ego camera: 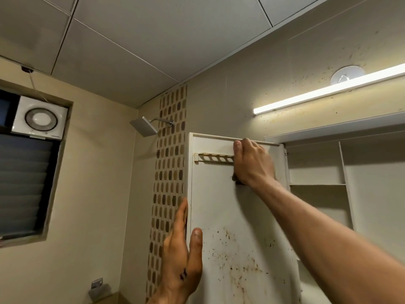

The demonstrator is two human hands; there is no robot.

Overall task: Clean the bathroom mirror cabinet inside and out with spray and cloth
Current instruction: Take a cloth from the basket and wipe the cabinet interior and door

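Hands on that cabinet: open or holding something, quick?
Left hand: open, straight fingers bracing the edge of the stained white cabinet door.
Right hand: gripping a dark cloth against that door.
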